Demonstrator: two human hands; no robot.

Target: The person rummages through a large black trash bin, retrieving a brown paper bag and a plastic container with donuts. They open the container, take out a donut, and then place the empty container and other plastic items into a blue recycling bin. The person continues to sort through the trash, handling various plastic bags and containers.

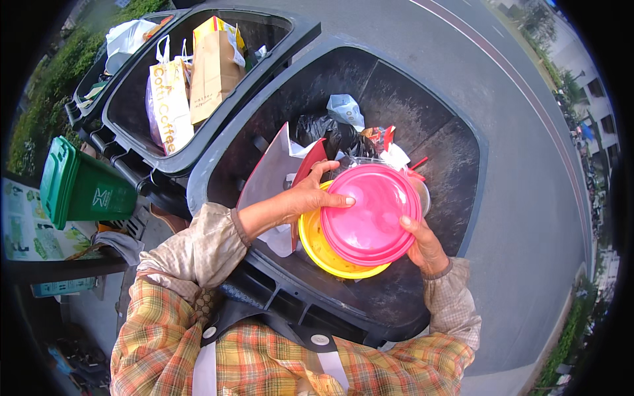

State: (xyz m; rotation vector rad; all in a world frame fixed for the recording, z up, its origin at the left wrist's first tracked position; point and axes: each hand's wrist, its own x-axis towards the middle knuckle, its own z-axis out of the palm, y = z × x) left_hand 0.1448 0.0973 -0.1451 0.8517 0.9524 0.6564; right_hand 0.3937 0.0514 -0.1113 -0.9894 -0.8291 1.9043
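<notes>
My left hand (311, 194) is on the upper left of a glossy pink round plastic lid (374, 215), its thumb flat on top and its index finger stretched out past the rim. On the right, my right hand (427, 243) grips the lid's edge with the thumb above. Under the lid, shifted to the lower left, sits a yellow round plastic bowl (324, 247). How the fingers hold the bowl underneath is hidden. Both things are above an open dark wheeled bin (446, 148). A clear plastic container (424, 195) shows partly behind the lid.
Inside the bin lie a folded red-and-white cardboard piece (270, 171), a black plastic bag (322, 131) and a pale bag (346, 111). A neighbouring bin (124, 114) holds paper bags (213, 74) bearing writing. Left stands a small green bin (94, 185); a road (525, 198) runs right.
</notes>
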